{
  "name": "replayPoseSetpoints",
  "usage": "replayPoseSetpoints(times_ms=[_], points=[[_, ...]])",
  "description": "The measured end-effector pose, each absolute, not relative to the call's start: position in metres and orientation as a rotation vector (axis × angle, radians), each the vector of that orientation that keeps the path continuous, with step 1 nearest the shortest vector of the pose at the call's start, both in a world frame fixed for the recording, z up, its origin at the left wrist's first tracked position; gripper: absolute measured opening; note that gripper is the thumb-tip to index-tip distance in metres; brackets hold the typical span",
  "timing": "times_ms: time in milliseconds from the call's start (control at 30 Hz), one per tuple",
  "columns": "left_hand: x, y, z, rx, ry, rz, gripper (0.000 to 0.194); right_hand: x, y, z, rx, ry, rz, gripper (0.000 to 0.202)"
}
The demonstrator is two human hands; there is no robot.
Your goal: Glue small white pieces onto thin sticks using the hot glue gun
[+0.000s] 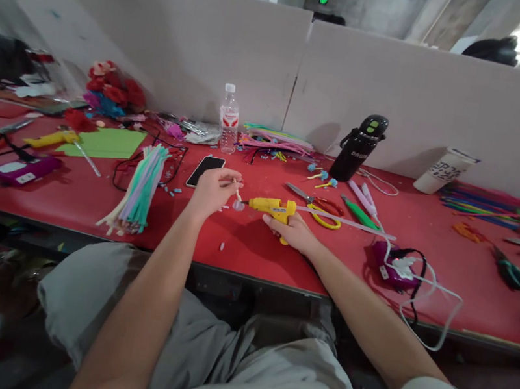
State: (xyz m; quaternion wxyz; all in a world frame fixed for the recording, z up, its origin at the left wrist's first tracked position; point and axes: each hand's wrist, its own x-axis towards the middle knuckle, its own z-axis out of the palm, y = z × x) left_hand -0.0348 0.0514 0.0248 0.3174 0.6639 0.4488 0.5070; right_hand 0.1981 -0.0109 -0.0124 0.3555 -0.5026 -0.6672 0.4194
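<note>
Near the middle of the red table, my left hand (213,192) pinches the pale stem of a small craft flower (238,205) with a light purple head. My right hand (294,231) is wrapped round the handle of a yellow glue gun (274,206), whose nozzle points left at the flower head. Whether nozzle and flower touch cannot be made out. A long clear glue stick (344,221) sticks out of the gun's rear. Left of my hands lies a bundle of pastel pipe cleaners (142,189), and a black phone (204,171) is just behind my left hand.
Scissors (324,210), green pliers (360,213) and small blue flowers (324,179) lie behind my right hand on the red table (240,257). A clear bottle (229,120) and a black bottle (356,149) stand farther back. A purple power box (394,266) with looping cables sits right.
</note>
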Motion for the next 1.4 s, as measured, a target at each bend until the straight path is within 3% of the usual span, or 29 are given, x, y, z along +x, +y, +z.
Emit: replayPoseSetpoints(times_ms=[600,733,900,1200,1333,1400], points=[[-0.029,0.061,0.021,1.687,1.197,1.373,0.021,0.206,-0.021,-0.001,-1.289,-1.807,1.107,0.044],[-0.024,0.07,0.023,1.664,1.123,1.368,0.023,0.233,-0.022,-0.001,-1.251,-1.728,0.874,0.042],[-0.009,0.075,0.033,1.656,1.035,1.262,0.027,0.271,-0.008,-0.01,-1.6,-1.63,0.484,0.04],[0.009,0.077,0.058,1.888,0.923,0.978,0.033,0.291,-0.028,-0.008,-1.71,-1.539,0.312,0.047],[0.014,0.075,0.072,2.059,0.897,0.849,0.037,0.276,-0.075,0.002,-1.509,-1.62,0.081,0.021],[0.014,0.071,0.079,2.075,0.894,0.855,0.035,0.246,-0.08,0.007,-1.301,-1.98,0.279,0.014]])
